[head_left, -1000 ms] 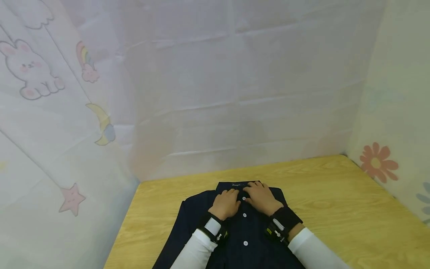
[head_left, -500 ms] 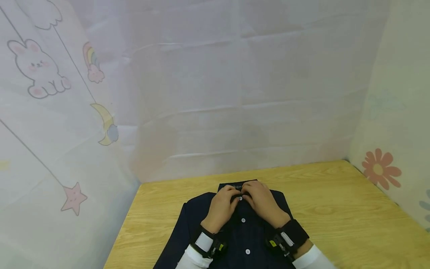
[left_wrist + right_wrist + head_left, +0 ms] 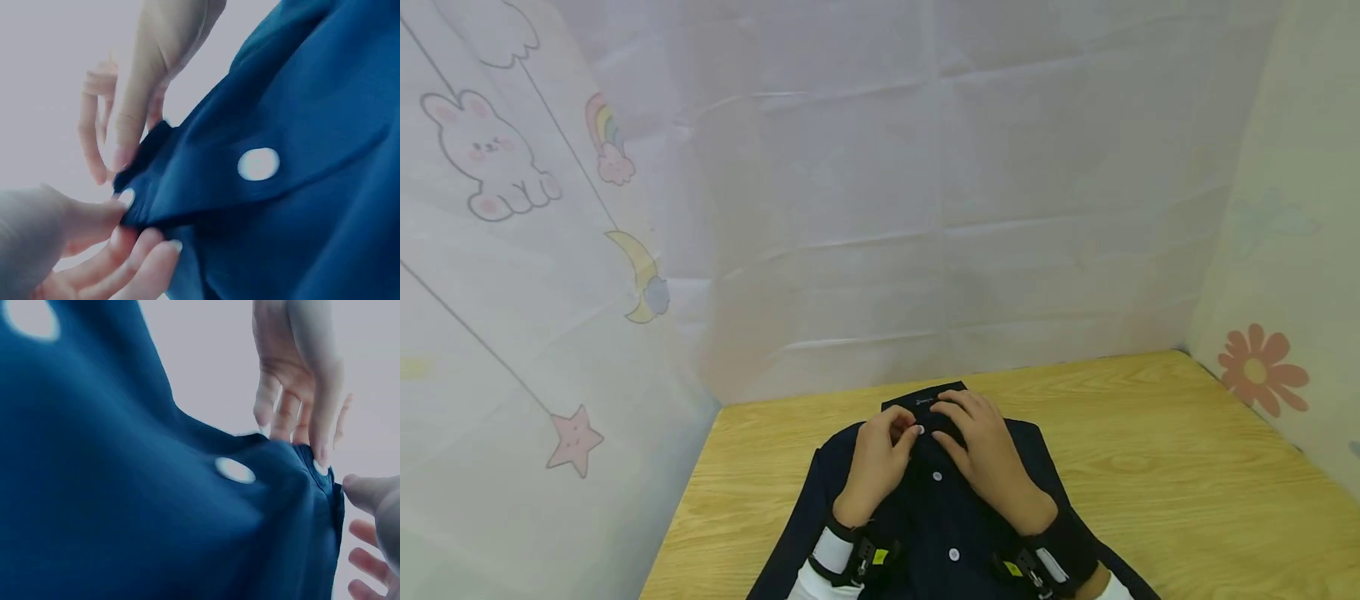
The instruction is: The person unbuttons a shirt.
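A dark navy button-up shirt (image 3: 925, 517) lies front up on the table, its collar (image 3: 917, 400) toward the far edge. At the top of the placket my left hand (image 3: 876, 462) pinches the cloth, thumb at the top white button (image 3: 127, 197) and fingers under the fabric. My right hand (image 3: 988, 454) is over the collar's right side, fingers bent and thumb apart from them. In the right wrist view the right hand's thumb (image 3: 362, 489) is beside the lifted cloth edge. Lower white buttons (image 3: 954, 554) run down the front.
The yellow wood-grain table (image 3: 1150, 442) reaches back to a pale cloth wall (image 3: 865, 208). Side walls with printed pictures, such as a pink star (image 3: 575, 440) and a red flower (image 3: 1262, 370), stand left and right.
Both hands were together at the top button half a second ago. The right hand's fingers have since spread away from it, while the left has shifted slightly left with the placket edge.
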`<state>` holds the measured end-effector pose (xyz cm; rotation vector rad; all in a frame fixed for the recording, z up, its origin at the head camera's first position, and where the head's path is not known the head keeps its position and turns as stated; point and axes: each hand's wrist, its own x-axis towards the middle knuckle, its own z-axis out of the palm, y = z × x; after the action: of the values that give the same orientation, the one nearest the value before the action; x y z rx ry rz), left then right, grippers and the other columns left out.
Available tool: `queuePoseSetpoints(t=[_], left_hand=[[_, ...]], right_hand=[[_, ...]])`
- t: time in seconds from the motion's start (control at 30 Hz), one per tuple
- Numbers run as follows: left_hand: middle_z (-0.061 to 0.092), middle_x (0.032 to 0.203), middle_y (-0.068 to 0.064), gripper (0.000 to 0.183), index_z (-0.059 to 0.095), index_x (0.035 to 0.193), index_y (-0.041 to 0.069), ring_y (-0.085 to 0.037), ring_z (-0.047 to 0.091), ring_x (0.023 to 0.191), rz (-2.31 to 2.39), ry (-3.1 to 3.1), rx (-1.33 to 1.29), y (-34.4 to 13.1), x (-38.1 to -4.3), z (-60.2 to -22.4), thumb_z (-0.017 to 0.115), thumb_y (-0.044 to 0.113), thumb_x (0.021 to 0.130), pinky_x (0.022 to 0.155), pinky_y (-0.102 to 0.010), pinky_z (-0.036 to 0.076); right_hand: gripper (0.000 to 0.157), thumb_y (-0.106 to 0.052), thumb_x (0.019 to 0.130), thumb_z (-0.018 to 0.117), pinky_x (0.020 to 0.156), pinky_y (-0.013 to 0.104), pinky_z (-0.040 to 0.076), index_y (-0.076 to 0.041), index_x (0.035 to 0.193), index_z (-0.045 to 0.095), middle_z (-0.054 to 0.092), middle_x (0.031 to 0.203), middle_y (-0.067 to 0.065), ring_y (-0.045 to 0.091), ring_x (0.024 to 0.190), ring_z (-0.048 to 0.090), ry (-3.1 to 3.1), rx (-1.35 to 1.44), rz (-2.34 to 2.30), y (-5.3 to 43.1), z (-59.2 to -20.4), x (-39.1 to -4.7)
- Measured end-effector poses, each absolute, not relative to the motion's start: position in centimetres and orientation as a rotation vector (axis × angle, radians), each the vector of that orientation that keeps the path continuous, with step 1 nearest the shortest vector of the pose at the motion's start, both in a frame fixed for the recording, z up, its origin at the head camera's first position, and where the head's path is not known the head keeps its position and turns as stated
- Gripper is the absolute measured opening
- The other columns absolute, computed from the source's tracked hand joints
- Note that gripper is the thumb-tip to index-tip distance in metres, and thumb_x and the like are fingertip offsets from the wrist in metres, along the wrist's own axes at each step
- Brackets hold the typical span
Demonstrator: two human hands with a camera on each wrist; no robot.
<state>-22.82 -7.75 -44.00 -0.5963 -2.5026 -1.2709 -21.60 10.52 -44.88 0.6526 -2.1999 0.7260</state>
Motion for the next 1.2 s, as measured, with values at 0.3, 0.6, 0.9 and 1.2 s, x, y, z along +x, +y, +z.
queuePoseSetpoints(t=[0.3,0.6,0.9,1.2], left_hand=[[0.067,0.092,-0.020,0.008,0.066,0.102,-0.007,-0.021,0.070,0.069,-1.922,-2.336,-0.518,-7.5,-22.2,-43.1,0.064,0.001,0.101,0.058,-0.022,0.060],[0.070,0.090,-0.025,0.013,0.066,0.105,-0.006,-0.026,0.073,0.068,-1.963,-2.378,-0.644,-7.6,-21.7,-42.9,0.067,0.005,0.100,0.060,-0.027,0.062],[0.065,0.092,-0.015,0.005,0.061,0.100,-0.003,-0.035,0.075,0.076,-1.884,-2.363,-0.626,-7.1,-21.3,-42.6,0.064,0.001,0.101,0.060,-0.025,0.062],[0.067,0.098,-0.017,0.013,0.069,0.109,-0.009,-0.047,0.071,0.090,-2.029,-2.475,-0.716,-8.2,-21.2,-42.2,0.065,0.000,0.100,0.065,-0.023,0.062]], right_hand=[[0.022,-0.009,0.086,0.084,0.070,0.038,0.057,-0.005,0.103,0.071,0.072,0.093,0.006,0.020,0.080,0.068,-2.340,0.387,1.011,9.3,-44.4,-19.9],[0.017,0.003,0.087,0.078,0.074,0.036,0.061,-0.005,0.102,0.074,0.075,0.094,0.005,0.020,0.084,0.074,-2.368,0.492,1.140,10.3,-44.2,-20.0],[0.021,-0.020,0.090,0.081,0.075,0.044,0.060,-0.006,0.105,0.077,0.077,0.100,0.009,0.026,0.086,0.074,-2.484,0.298,1.053,9.7,-43.6,-19.3],[0.004,-0.011,0.093,0.076,0.061,0.023,0.044,-0.011,0.089,0.076,0.067,0.077,-0.006,0.005,0.065,0.055,-2.558,0.598,1.157,10.9,-42.7,-19.2]])
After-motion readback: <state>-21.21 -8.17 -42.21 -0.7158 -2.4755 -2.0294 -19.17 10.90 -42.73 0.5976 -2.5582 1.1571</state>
